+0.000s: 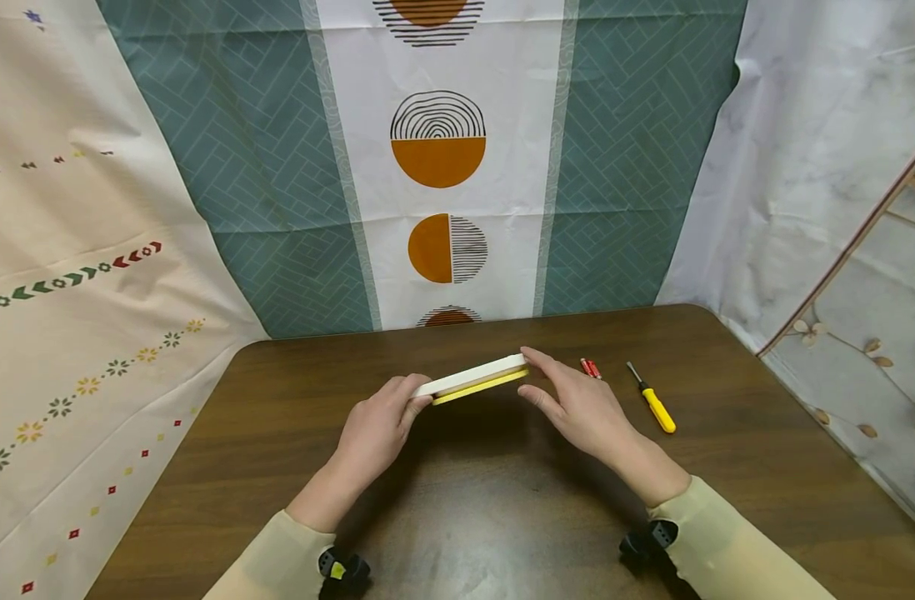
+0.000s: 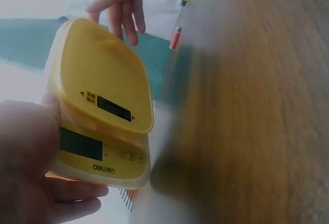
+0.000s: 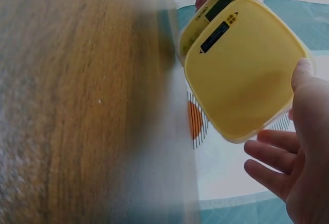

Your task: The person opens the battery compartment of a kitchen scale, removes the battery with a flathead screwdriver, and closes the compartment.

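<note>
A yellow and white digital kitchen scale (image 1: pixel 472 379) is held up above the table, seen almost edge-on in the head view. My left hand (image 1: pixel 378 423) grips its display end, thumb on the yellow face and fingers behind the white back. The square weighing plate (image 3: pixel 252 75), dark display (image 2: pixel 81 144) and "deli" lettering show in the wrist views. My right hand (image 1: pixel 583 410) is at the opposite end, index fingertip right at the white edge. Its thumb stands away from the scale, and the other fingers (image 3: pixel 277 157) are spread loosely beside the back.
Red batteries (image 1: pixel 591 368) lie on the brown wooden table (image 1: pixel 277 442), beyond my right hand. To their right is a screwdriver (image 1: pixel 656 408) with a yellow handle, its tip pointing away. Patterned cloth (image 1: pixel 457 250) hangs behind the table and at both sides.
</note>
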A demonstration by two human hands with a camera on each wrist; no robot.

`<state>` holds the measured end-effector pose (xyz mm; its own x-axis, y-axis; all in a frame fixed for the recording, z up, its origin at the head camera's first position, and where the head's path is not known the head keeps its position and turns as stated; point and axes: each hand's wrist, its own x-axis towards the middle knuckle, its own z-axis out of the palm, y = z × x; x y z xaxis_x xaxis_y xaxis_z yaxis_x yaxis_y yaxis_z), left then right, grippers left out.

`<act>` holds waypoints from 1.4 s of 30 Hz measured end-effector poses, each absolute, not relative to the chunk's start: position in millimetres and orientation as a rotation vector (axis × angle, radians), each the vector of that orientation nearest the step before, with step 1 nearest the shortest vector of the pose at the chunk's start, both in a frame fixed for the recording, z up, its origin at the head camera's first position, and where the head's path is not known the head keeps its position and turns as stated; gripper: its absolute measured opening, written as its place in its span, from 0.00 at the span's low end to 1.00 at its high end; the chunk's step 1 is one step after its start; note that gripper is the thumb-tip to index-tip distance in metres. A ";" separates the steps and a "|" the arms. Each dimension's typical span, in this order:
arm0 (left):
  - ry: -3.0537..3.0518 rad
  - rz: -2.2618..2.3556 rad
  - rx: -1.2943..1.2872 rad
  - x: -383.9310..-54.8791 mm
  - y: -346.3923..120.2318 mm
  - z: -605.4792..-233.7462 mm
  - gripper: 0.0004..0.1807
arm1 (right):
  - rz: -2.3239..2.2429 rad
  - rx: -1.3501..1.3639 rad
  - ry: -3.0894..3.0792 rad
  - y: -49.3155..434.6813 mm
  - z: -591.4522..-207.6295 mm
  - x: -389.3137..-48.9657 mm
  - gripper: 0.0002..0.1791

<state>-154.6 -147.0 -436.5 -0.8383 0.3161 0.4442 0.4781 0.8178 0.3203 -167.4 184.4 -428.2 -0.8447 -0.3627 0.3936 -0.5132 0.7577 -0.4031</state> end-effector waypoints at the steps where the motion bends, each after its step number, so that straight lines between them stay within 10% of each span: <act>1: -2.638 -0.627 -0.582 -154.5 -147.0 -435.3 0.12 | 0.741 0.675 -2.660 184.4 -428.0 -167.5 0.39; 42: -2.591 -1.872 -0.368 -154.9 -142.0 -427.6 0.17 | 1.464 0.566 -2.675 173.7 -437.4 -166.3 0.54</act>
<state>-154.9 -142.0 -427.6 -0.9709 0.2282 0.0721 0.1402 0.2980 0.9442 -166.3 173.7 -437.4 -0.9326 -0.2960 0.2067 -0.3337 0.4879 -0.8066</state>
